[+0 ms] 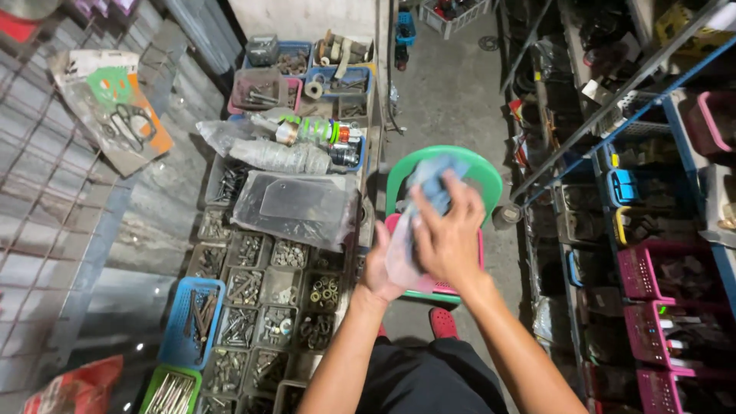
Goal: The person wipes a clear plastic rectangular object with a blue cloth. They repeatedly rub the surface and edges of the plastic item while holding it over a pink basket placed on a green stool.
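Observation:
My two hands are together in front of me, with a pale blue cloth point(426, 181) bunched between them. My right hand point(449, 239) lies on top, fingers spread over the cloth. My left hand point(380, 270) is underneath, mostly hidden by the cloth and the right hand. Below the hands stands a green plastic stool point(484, 173) with a pink seat part point(438, 285) under it. Both forearms reach up from the bottom of the view.
Left of me, a low rack holds several small trays of bolts, nuts and washers point(270, 300), with a blue basket point(188, 320) and clear plastic bags point(297, 205). Shelves with pink and blue bins point(661, 285) line the right. A concrete floor aisle point(449, 93) runs ahead.

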